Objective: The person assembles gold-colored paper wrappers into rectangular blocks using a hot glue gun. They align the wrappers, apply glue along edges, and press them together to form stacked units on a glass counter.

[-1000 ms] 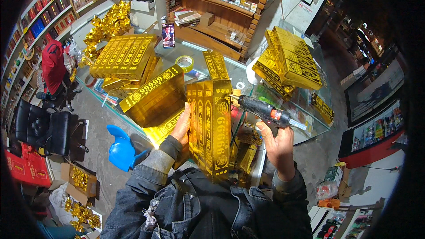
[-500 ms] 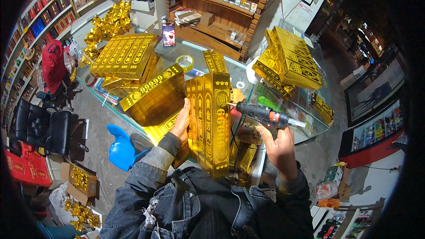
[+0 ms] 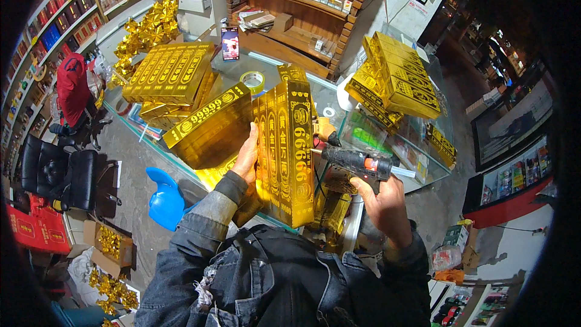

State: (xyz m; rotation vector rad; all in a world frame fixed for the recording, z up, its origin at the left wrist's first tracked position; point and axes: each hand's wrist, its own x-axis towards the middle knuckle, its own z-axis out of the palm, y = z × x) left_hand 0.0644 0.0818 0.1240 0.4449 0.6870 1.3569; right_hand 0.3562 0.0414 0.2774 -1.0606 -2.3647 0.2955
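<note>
Shifted since the earlier frame: gold box (image 3: pixel 284 151) up-view, away from our chest; glue gun (image 3: pixel 360 163) slightly lower. Box's long axis runs near to far before us, at the glass counter's (image 3: pixel 324 94) near side. Our left hand (image 3: pixel 246 154) grips its left side, fingers mostly hidden; our right hand (image 3: pixel 384 203) wraps the gun, nozzle pointing left toward the box.

Glass counter (image 3: pixel 232 74) is bright, held gold box (image 3: pixel 283 157) pretty sharp, but gold packaging (image 3: pixel 213 174) left of it has harsh glare. Street (image 3: pixel 469 36) is super dark, fisheye bends the shelving (image 3: pixel 97 0), corners go black.
</note>
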